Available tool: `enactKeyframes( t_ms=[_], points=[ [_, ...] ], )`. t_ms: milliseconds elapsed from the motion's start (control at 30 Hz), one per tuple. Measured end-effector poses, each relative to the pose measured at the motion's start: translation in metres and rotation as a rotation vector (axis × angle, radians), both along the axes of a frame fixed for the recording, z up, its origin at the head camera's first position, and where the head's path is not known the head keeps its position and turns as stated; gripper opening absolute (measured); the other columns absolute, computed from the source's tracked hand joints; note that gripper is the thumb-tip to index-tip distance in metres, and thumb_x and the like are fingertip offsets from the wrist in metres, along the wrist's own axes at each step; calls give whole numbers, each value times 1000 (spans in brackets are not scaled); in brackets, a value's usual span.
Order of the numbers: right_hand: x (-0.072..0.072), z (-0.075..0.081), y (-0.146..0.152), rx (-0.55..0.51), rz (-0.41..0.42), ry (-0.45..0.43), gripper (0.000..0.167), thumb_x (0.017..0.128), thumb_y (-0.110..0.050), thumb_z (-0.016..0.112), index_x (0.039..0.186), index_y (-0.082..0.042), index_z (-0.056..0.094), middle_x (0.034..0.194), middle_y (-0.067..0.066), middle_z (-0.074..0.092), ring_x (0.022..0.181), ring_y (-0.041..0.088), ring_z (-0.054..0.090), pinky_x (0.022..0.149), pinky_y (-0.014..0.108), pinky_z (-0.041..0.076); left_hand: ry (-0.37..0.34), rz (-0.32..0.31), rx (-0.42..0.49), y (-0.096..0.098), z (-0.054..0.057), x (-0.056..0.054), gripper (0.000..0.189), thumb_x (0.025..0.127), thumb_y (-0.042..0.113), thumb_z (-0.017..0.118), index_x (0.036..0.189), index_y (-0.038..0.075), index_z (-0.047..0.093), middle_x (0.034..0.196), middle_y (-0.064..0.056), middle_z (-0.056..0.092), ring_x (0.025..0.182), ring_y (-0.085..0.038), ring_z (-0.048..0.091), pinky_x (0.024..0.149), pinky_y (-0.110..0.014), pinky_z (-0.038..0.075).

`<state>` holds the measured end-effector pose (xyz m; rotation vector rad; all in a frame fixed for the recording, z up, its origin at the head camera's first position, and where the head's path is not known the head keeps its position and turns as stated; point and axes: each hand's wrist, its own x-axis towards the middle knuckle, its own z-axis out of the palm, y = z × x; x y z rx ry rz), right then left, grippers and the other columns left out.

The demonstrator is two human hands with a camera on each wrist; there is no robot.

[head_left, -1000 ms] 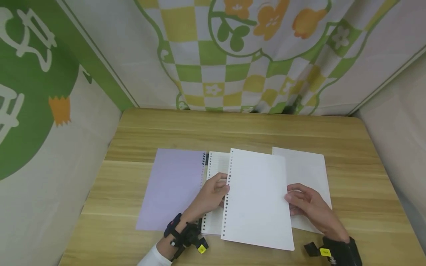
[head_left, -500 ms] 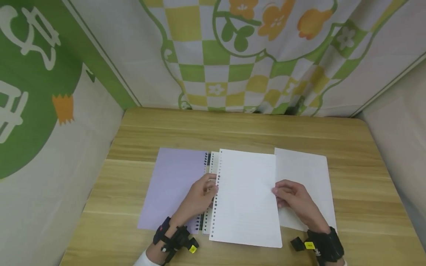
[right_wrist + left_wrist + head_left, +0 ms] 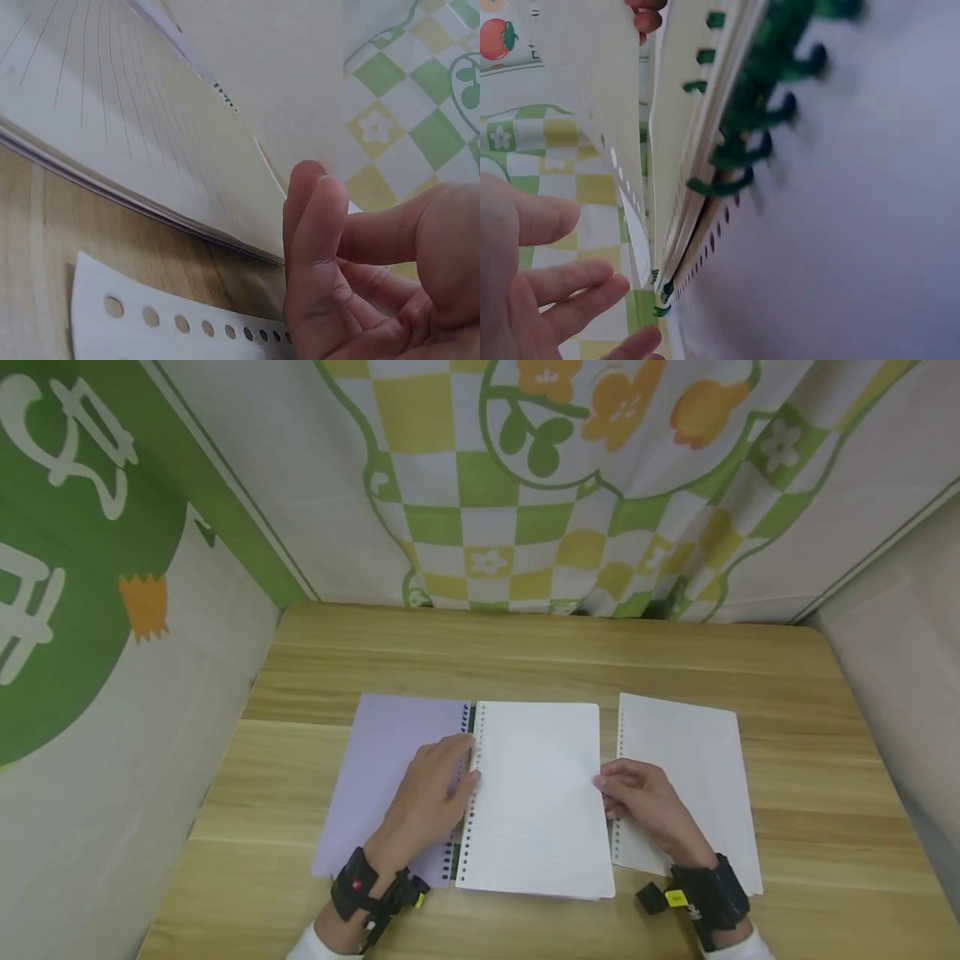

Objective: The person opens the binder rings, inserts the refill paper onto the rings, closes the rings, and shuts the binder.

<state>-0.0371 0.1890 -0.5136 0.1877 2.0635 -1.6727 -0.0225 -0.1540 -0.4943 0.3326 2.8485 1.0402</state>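
A ring-bound notebook lies open, its purple cover (image 3: 390,777) to the left and green rings (image 3: 739,161) along the spine. Over its right-hand pages is a loose white sheet (image 3: 536,793) with punched holes down its left edge. My right hand (image 3: 648,802) pinches that sheet's right edge between thumb and fingers. In the left wrist view the holed edge stands apart from the rings. My left hand (image 3: 427,793) is over the spine, fingers spread and relaxed; the left wrist view shows nothing between them. Lined notebook pages (image 3: 112,112) appear beneath the sheet in the right wrist view.
Another hole-punched white sheet (image 3: 690,752) lies flat on the wooden table (image 3: 817,777), partly under my right hand. A checkered curtain (image 3: 525,527) hangs behind the table's far edge. Fabric walls rise at both sides.
The held sheet has moved left and down onto the notebook's pages, my right hand moving with it. My left hand has let go of the sheet's holed edge and shifted left.
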Motion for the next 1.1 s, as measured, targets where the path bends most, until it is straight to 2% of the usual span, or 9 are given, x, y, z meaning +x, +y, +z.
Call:
enactKeyframes(
  t_ms=[133, 233, 433, 867, 967, 1100],
  points=[
    [-1, -2, -4, 18, 2, 2, 30, 103, -13, 71, 125, 8, 66, 83, 5, 73, 71, 17, 68, 65, 26, 60, 25, -68, -119, -1, -4, -2, 56, 110, 34, 58, 159, 10, 51, 169, -8, 45, 153, -43, 40, 119, -65, 38],
    [-1, -4, -5, 19, -5, 6, 31, 104, -13, 71, 126, 8, 66, 83, 5, 74, 69, 16, 67, 63, 26, 60, 13, -100, -155, -1, -5, -3, 57, 111, 36, 56, 161, 8, 48, 171, -9, 40, 156, -47, 34, 121, -68, 34],
    [-3, -4, -7, 25, -3, 20, 33, 104, -14, 70, 128, 8, 65, 84, 6, 74, 68, 17, 67, 63, 27, 60, -4, -130, -183, 1, -3, -7, 59, 111, 37, 54, 161, 7, 47, 173, -11, 36, 159, -50, 25, 124, -70, 26],
    [-7, 0, -7, 33, -16, 16, 28, 104, -12, 70, 124, 8, 66, 82, 6, 73, 68, 17, 66, 63, 27, 60, -22, -141, -209, 4, -3, -17, 59, 111, 37, 53, 161, 5, 47, 173, -14, 34, 159, -53, 23, 124, -71, 24],
    [-7, 0, -7, 29, -23, 9, 27, 103, -12, 70, 123, 7, 67, 82, 6, 73, 69, 17, 67, 63, 27, 60, -23, -146, -216, 3, -4, -17, 59, 110, 37, 53, 160, 5, 47, 173, -15, 34, 159, -53, 23, 124, -72, 24],
    [-6, 1, -7, 26, -8, 12, 29, 104, -13, 70, 123, 8, 66, 82, 6, 73, 69, 17, 66, 64, 27, 60, -35, -166, -229, -2, -2, -7, 60, 109, 34, 58, 160, 5, 48, 174, -15, 34, 158, -55, 24, 123, -73, 24]
  ],
)
